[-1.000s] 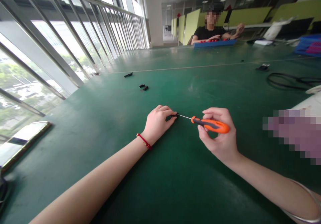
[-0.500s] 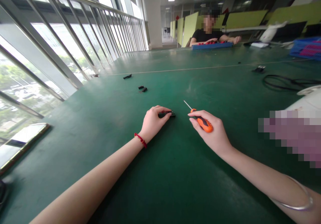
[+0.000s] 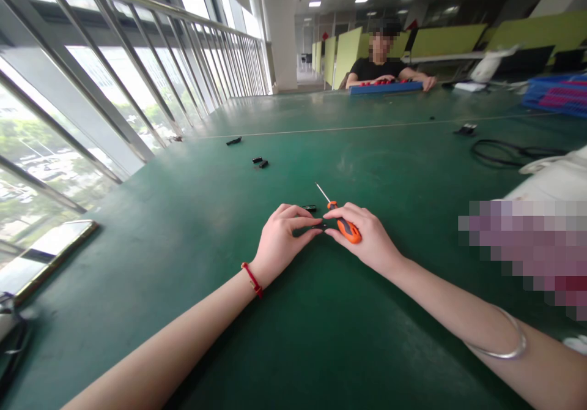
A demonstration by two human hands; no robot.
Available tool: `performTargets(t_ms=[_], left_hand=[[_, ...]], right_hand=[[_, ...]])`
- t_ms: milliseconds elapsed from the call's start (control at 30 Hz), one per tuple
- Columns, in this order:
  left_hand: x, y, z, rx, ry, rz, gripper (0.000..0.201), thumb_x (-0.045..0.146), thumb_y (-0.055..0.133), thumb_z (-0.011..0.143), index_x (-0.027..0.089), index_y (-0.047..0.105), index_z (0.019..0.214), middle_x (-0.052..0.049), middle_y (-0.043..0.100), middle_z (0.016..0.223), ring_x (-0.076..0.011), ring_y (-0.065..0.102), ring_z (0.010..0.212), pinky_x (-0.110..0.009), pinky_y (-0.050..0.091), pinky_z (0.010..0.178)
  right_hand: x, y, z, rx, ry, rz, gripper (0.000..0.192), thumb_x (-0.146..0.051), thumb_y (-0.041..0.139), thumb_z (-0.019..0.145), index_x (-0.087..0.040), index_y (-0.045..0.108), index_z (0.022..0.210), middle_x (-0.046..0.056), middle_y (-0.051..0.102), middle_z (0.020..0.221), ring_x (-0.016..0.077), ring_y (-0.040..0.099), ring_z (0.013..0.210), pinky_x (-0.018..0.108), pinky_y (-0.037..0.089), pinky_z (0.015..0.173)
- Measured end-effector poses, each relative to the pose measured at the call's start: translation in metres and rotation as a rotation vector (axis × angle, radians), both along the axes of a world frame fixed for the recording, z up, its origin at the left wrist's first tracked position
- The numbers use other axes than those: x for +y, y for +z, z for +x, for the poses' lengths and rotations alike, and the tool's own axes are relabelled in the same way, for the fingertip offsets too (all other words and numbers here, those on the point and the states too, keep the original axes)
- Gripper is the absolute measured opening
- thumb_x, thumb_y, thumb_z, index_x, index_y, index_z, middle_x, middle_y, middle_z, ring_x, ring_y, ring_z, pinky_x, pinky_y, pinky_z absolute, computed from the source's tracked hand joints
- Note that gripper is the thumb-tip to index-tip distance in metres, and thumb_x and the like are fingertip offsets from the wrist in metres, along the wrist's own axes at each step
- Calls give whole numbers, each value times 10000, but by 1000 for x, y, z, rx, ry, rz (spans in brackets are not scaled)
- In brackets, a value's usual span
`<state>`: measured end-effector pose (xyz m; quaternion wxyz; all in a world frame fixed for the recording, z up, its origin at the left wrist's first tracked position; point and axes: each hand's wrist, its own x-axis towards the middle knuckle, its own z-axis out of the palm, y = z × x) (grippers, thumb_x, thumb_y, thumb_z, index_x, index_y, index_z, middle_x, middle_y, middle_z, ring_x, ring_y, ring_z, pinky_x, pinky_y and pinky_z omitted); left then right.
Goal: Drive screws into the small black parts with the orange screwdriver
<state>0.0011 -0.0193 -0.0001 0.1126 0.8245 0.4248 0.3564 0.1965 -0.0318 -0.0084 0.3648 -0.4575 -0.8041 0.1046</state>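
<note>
**Pinching a tiny part between two hands at mid-desk**

Meeting fingertip to fingertip, both hands work over the green desk, well in from its window-side edge. The left hand lies low on the mat with its fingers stretched out flat and loosely together, their tips reaching toward a very small dark speck; whether they actually grip it or only touch it is too small to tell. The right hand is curled around the orange screwdriver, tucking the handle into the palm so that thumb and forefinger stay free to come in at the same speck. Parked that way, the thin shaft sticks up and away from the work, pointing toward the far edge, which suggests the tool is being kept ready, not applied.

Just beyond the left fingertips a small black piece sits on the mat, apart from both hands. Farther toward the far-left part of the desk lie two more black bits, side by side, and a longer one beyond them, all well out of reach, like set-aside stock.

Near the right edge a black cable loops on the mat. At the far edge another person sits with both hands on a blue tray. A phone rests flat by the window-side edge.
</note>
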Motion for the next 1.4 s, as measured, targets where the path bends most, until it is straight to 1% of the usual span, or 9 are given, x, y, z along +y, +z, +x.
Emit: performTargets(t_ms=[167, 433, 567, 767, 933, 1033, 1133, 1267, 1400], left_hand=[[1, -4, 3, 10, -23, -4, 149, 294, 651, 810, 250, 737, 923, -29, 679, 901, -186, 548, 876, -325, 490, 782], [-1, -2, 1, 24, -31, -29, 137, 292, 646, 808, 233, 724, 904, -29, 669, 907, -185, 548, 884, -329, 481, 796], [-4, 1, 3, 89, -14, 3, 120, 272, 625, 818, 217, 705, 888, -31, 666, 917, -189, 550, 896, -345, 467, 817], [-6, 1, 4, 171, 8, 88, 119, 283, 612, 822, 225, 706, 868, -24, 671, 902, -188, 552, 881, -338, 452, 791], [-6, 2, 3, 177, 10, 51, 97, 257, 614, 807, 223, 702, 832, -23, 673, 909, -192, 558, 891, -341, 457, 804], [-1, 6, -1, 149, 31, 33, 98, 248, 606, 800, 212, 695, 815, -30, 666, 938, -189, 561, 899, -340, 468, 828], [12, 10, -4, 135, 80, 18, 109, 259, 597, 797, 203, 690, 806, -35, 659, 1005, -193, 567, 938, -352, 464, 880], [31, 9, -1, 199, 81, -92, 119, 262, 594, 777, 204, 695, 801, -39, 645, 1110, -218, 577, 1012, -372, 464, 915], [39, 5, 7, 213, 75, -132, 132, 243, 574, 781, 196, 694, 807, -37, 676, 1022, -213, 597, 971, -352, 481, 889]], right_hand=[[0, 1, -1, -52, 20, 33, 113, -234, 611, 813, -210, 605, 923, 15, 617, 874, 155, 555, 752, 292, 418, 734], [1, -2, -1, -86, 8, -16, 87, -244, 589, 833, -218, 623, 909, 11, 636, 865, 147, 544, 735, 278, 410, 731], [2, -2, -1, -102, -1, -12, 95, -257, 580, 840, -212, 631, 906, 15, 642, 863, 151, 543, 735, 280, 409, 734], [2, 0, -3, -155, 9, 17, 98, -230, 580, 835, -200, 638, 908, 17, 647, 849, 148, 548, 736, 279, 395, 726], [1, 0, -3, -142, 11, 8, 117, -248, 572, 840, -208, 642, 924, 23, 653, 869, 160, 569, 763, 291, 407, 732], [2, -1, -3, -47, -30, -30, 160, -272, 566, 838, -217, 637, 971, 33, 663, 932, 167, 589, 779, 303, 432, 746], [5, -3, -2, 75, -78, -83, 132, -249, 555, 826, -209, 630, 928, 37, 662, 940, 173, 606, 796, 308, 455, 754], [8, -3, 0, 149, -72, -130, 121, -217, 542, 809, -213, 620, 900, 35, 657, 944, 180, 615, 839, 309, 468, 782], [8, -2, 1, 157, -62, -145, 126, -204, 534, 798, -210, 618, 892, 35, 655, 934, 178, 615, 841, 311, 469, 796]])
